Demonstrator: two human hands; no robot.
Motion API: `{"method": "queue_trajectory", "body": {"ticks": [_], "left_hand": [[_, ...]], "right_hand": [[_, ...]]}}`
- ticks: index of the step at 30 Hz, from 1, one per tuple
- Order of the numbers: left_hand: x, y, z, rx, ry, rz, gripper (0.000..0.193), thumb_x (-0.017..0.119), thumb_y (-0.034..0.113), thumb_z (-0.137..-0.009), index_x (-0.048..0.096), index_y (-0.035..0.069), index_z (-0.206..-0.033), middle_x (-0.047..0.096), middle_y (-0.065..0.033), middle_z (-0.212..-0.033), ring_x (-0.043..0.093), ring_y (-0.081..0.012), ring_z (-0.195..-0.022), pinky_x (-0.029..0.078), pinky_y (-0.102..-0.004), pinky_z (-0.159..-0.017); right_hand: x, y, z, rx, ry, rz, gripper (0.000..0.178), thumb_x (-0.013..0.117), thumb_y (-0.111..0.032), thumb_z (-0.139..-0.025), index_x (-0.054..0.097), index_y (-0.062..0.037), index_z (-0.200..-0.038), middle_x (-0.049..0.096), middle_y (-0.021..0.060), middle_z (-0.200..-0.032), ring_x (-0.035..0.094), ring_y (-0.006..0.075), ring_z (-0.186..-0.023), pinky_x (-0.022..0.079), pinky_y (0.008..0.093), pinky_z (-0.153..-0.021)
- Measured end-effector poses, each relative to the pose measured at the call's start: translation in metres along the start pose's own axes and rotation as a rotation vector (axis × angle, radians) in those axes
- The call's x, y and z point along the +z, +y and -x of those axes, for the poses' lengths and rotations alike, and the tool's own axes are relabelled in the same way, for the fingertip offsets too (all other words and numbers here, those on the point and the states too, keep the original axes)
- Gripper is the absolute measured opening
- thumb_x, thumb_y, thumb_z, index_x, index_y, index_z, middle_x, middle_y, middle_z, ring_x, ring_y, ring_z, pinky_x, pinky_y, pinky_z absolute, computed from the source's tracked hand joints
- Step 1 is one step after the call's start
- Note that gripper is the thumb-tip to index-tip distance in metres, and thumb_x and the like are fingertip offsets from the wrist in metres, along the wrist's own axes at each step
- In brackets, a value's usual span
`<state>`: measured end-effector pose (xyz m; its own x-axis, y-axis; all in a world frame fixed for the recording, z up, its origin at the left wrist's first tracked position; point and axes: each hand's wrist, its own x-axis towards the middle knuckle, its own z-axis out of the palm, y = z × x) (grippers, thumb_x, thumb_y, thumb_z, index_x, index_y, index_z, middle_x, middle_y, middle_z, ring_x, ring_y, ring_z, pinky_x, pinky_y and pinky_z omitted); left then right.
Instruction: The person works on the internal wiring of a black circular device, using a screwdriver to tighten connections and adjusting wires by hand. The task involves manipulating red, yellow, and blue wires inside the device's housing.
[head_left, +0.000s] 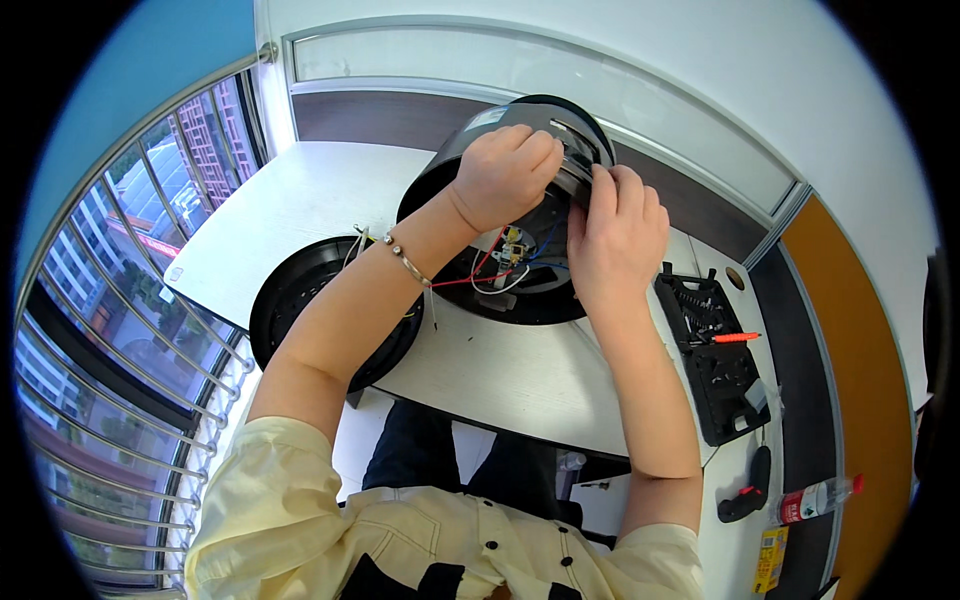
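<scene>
A black, drum-shaped appliance housing (pixel 437 188) lies on its side on the white table, its open end towards me. Red, blue and white wires and a small circuit part (pixel 514 250) show inside. My left hand (pixel 508 175) is closed at the top of the housing, by a shiny dark panel; what its fingers pinch is hidden. My right hand (pixel 618 235) grips the housing's right rim, thumb on the inner side and fingers outside. Partly behind my left forearm, a round black base (pixel 285 300) with loose wires sits at the table's left edge.
To the right lies an open black tool case (pixel 708 335) with an orange-handled tool (pixel 736 338) on it. Nearer me are a black power screwdriver (pixel 750 490), a plastic bottle (pixel 818 500) and a yellow box (pixel 770 560). A barred window (pixel 130 300) borders the left; a partition stands behind the table.
</scene>
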<state>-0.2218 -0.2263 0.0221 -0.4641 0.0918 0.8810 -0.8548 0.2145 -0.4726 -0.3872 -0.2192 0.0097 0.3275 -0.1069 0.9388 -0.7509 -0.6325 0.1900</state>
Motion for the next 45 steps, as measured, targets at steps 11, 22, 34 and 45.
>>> {"method": "queue_trajectory", "body": {"ticks": [11, 22, 34, 45], "left_hand": [[-0.002, -0.002, 0.004, -0.015, -0.001, 0.030, 0.019, 0.057, 0.011, -0.061, 0.059, 0.006, -0.079, 0.046, -0.0015, -0.069, 0.051, -0.0162, -0.062, 0.044, -0.0267, -0.053], [-0.011, -0.001, 0.007, -0.091, -0.114, 0.057, 0.027, 0.061, 0.005, -0.061, 0.064, 0.003, -0.088, 0.059, -0.0057, -0.084, 0.061, -0.0214, -0.078, 0.050, -0.0304, -0.062], [-0.013, 0.000, 0.004, -0.079, -0.150, 0.110, 0.026, 0.062, 0.006, -0.064, 0.061, 0.002, -0.090, 0.058, -0.0076, -0.087, 0.061, -0.0225, -0.080, 0.050, -0.0306, -0.063], [-0.005, -0.001, 0.002, -0.004, -0.087, 0.043, 0.024, 0.060, 0.007, -0.059, 0.058, 0.001, -0.082, 0.049, -0.0061, -0.073, 0.055, -0.0207, -0.066, 0.046, -0.0294, -0.054]], "right_hand": [[0.014, 0.009, -0.010, -0.230, 0.097, 0.094, 0.012, 0.056, -0.010, -0.066, 0.051, -0.0072, -0.077, 0.048, 0.0036, -0.075, 0.053, 0.0173, -0.063, 0.046, 0.0272, -0.051], [0.023, 0.017, -0.012, -0.316, 0.155, -0.039, 0.023, 0.058, -0.007, -0.062, 0.057, -0.0030, -0.085, 0.055, 0.0063, -0.083, 0.056, 0.0190, -0.066, 0.047, 0.0270, -0.052], [0.021, 0.022, -0.009, -0.352, 0.163, -0.050, 0.025, 0.059, -0.005, -0.062, 0.059, 0.0000, -0.087, 0.057, 0.0084, -0.084, 0.056, 0.0192, -0.065, 0.047, 0.0281, -0.051], [0.024, 0.018, -0.008, -0.313, 0.184, 0.059, 0.024, 0.057, -0.008, -0.065, 0.059, -0.0031, -0.088, 0.055, 0.0063, -0.082, 0.054, 0.0185, -0.065, 0.046, 0.0270, -0.052]]}}
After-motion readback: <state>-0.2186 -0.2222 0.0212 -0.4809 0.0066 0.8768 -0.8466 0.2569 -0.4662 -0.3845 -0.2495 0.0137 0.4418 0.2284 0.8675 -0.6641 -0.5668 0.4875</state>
